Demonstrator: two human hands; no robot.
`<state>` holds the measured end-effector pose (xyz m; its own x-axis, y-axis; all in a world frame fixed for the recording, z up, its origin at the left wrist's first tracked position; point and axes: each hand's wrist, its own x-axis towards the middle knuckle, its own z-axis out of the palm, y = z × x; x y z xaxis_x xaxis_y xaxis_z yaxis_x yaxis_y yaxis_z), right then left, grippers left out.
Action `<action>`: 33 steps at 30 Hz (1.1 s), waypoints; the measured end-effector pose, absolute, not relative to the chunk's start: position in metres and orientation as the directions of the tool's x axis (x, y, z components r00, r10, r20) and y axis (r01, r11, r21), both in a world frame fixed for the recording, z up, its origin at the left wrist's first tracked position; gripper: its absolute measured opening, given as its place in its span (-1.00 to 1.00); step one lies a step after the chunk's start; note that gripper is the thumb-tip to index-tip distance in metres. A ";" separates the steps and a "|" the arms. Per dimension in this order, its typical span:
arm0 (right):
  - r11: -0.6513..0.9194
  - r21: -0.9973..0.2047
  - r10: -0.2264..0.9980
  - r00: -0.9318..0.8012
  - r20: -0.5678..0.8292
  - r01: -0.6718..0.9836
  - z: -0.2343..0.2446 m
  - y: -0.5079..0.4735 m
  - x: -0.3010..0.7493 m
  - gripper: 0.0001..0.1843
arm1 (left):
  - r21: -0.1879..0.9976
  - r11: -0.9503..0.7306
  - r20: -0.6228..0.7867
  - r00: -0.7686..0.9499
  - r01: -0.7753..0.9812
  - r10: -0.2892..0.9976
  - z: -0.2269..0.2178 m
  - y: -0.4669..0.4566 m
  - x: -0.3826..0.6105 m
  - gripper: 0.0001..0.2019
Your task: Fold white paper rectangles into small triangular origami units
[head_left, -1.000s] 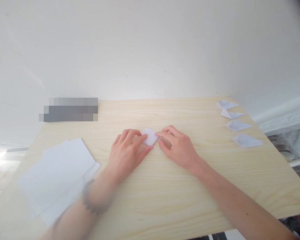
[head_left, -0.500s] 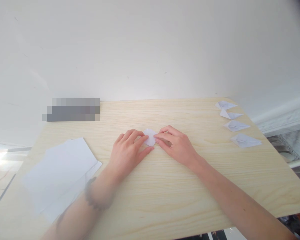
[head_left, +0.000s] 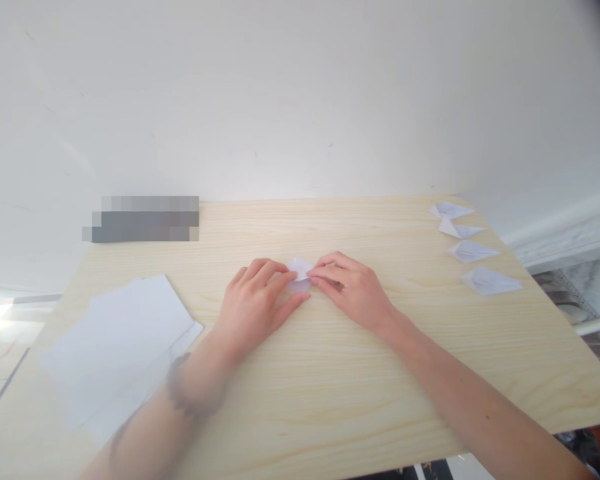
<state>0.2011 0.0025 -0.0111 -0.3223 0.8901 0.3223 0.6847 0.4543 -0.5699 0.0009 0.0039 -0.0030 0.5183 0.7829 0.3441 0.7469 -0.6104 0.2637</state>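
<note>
- Paper [head_left: 300, 269]: small, white, folded; located at the middle of the counter [head_left: 330, 387], between the two hands. A fold edge runs across it from left to right. Fingers cover its left and right ends.
- Left hand [head_left: 256, 293]: positioned at the paper's left side. Fingers bent; index fingertip on the paper, thumb extended at the near edge, narrow gap between the two. Whether they pinch the paper cannot be told.
- Right hand [head_left: 354, 290]: positioned at the paper's right end. Thumb and index fingertips close together, holding the paper's edge.
- Bracelet [head_left: 196, 390]: dark, on the left wrist; blurred.
- Sheets [head_left: 125, 340]: loose white stack, fanned, left of the left hand. The left forearm passes over their near right side.
- Folded papers [head_left: 491, 281]: four, white, pointed, in a row along the counter's right side, well apart from the right hand. Points face right. The two farthest lie very close together; the nearest two are spaced apart.
- Grey block [head_left: 145, 227]: far left corner of the counter; pixelated, identity not readable.
- Wall [head_left: 290, 100]: white, directly behind the counter's far edge.
- Dark item [head_left: 436, 470]: partly visible beyond the counter's near edge, left of the right forearm.
</note>
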 end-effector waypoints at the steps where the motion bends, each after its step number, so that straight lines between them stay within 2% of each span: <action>1: 0.457 -0.579 0.889 -0.329 0.319 0.675 -0.011 0.003 0.201 -0.78 | 0.275 -0.618 0.338 0.528 0.736 0.779 -0.003 0.004 0.000 -0.75; 9: 0.383 -0.677 0.923 -0.299 0.244 0.628 -0.009 0.004 0.203 -0.80 | 0.434 -0.560 0.353 0.439 0.705 0.826 -0.007 0.006 -0.002 -0.83; 12: 0.347 -0.700 0.936 -0.275 0.219 0.624 -0.010 0.004 0.203 -0.80 | 0.418 -0.541 0.335 0.431 0.730 0.838 -0.007 0.006 -0.001 -0.84; 19: 0.386 -0.644 0.922 -0.302 0.242 0.661 -0.008 0.007 0.202 -0.78 | 0.394 -0.496 0.245 0.432 0.774 0.868 -0.006 0.006 0.003 -0.81; 26: 0.321 -0.611 0.947 -0.254 0.197 0.724 -0.007 0.008 0.197 -0.80 | 0.293 -0.495 0.235 0.440 0.818 0.867 -0.004 0.004 0.008 -0.75; 33: 0.273 -0.658 0.962 -0.209 0.177 0.702 -0.008 0.007 0.197 -0.88 | 0.396 -0.484 0.286 0.396 0.780 0.873 -0.006 0.004 0.004 -0.78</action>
